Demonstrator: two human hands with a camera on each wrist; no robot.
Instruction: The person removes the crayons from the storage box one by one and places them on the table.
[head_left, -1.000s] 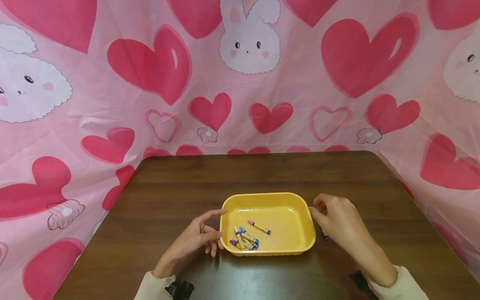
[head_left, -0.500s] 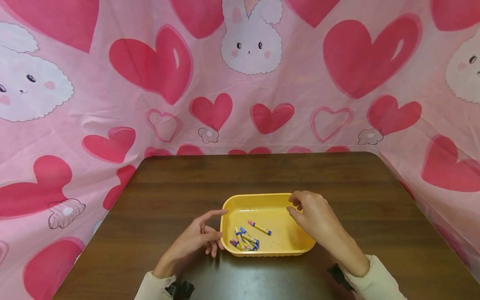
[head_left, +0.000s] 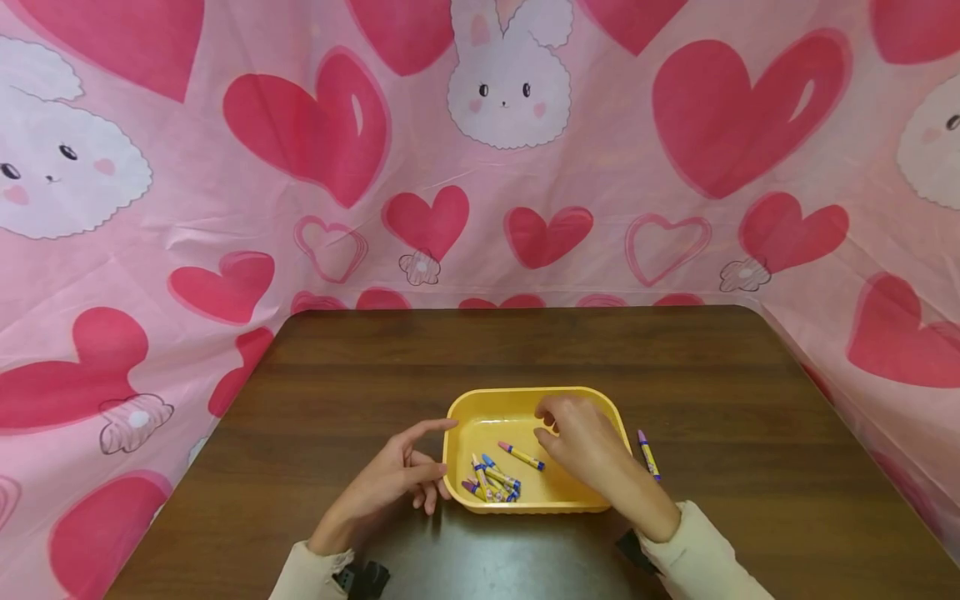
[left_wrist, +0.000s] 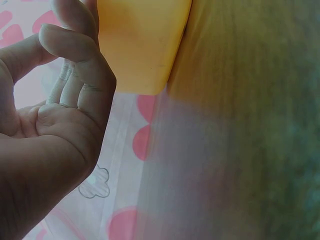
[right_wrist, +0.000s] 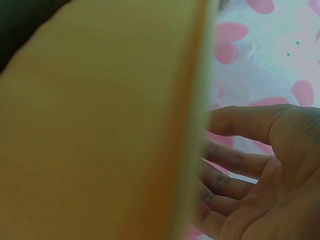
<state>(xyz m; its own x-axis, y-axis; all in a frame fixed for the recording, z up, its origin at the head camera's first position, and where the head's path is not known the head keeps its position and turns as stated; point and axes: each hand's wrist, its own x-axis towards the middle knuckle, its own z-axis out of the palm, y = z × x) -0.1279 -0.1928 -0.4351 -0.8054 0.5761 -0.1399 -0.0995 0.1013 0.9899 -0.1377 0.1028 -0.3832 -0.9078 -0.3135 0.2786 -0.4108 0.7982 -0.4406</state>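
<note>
A yellow plastic tray [head_left: 480, 423] stands on the table, and my left hand [head_left: 390, 475] touches its left side with the index finger at the rim and the thumb lower down. Inside lie a pink-tipped crayon [head_left: 521, 457] and a small pile of crayons [head_left: 495, 480] in the near left corner. My right hand [head_left: 581, 437] reaches over the tray's right half, its fingers loosely bent and apart from the pink-tipped crayon; no object shows between them. The tray wall [right_wrist: 100, 125] hides those fingertips in the right wrist view. To the right of the tray lies a purple-tipped crayon [head_left: 648, 455].
The dark wooden table [head_left: 510, 346] extends behind and to both sides of the tray. Pink cloth [head_left: 480, 175] printed with hearts and rabbits hangs around its far and side edges. Dark bands sit at both wrists, below light sleeves [head_left: 697, 546].
My right hand has moved left from beside the purple-tipped crayon, across the tray's rim, to above its inside, uncovering that crayon. My left hand and the tray stay put.
</note>
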